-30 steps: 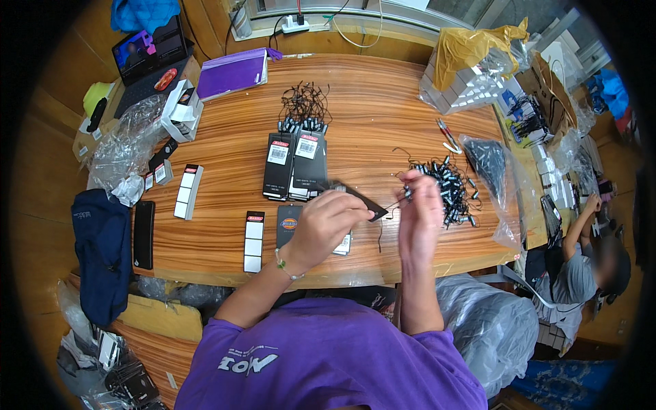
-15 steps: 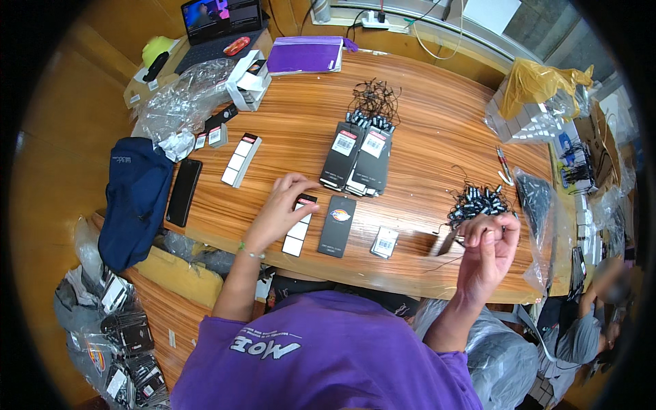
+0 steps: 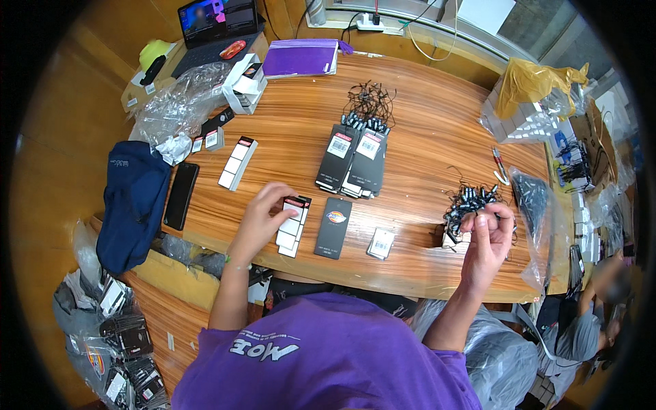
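Observation:
My left hand pinches the top black-and-white label card of a small stack, thumb on its face; this card sits askew over the ones below. My right hand has its fingers curled together at the near edge of a pile of black tag strings, closed on what looks like one string, mostly hidden by the fingers. Between the hands lie a dark grey hang tag with a colourful logo and a small stack of white barcode tags. Beyond them are two stacks of strung dark hang tags.
Left are another label stack, a black phone and a navy pouch. Behind stand a laptop, a purple folder and a white box. Right are a pen, a plastic bag and a yellow-covered box.
My left hand has shifted slightly left and slid the top label card out of line with its stack. My right hand has turned slightly, staying by the string pile.

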Tool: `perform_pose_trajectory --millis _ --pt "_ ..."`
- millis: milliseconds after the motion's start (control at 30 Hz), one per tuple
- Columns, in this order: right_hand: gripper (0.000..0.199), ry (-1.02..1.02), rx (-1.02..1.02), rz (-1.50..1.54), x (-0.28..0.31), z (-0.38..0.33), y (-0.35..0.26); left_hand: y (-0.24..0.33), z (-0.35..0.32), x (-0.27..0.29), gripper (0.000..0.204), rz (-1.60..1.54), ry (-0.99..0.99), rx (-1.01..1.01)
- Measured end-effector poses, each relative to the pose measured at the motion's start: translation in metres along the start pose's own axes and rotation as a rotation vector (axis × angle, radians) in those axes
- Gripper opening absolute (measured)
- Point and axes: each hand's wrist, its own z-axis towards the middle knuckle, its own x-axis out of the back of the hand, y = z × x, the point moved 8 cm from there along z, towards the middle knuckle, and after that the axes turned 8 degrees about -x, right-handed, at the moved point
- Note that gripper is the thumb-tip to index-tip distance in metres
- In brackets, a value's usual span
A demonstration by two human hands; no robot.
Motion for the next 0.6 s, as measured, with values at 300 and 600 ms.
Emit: perform_pose_trajectory --millis 300,600 --pt "0.024 -0.071 0.075 -0.390 -0.053 -0.009 0.006 0.087 0.045 -0.063 0.018 -0.545 0.135 -0.118" --pt "0.018 -0.027 0.251 -0.639 -0.071 -0.010 0.001 0.121 0.050 -0.105 0.019 -0.534 0.030 -0.244"
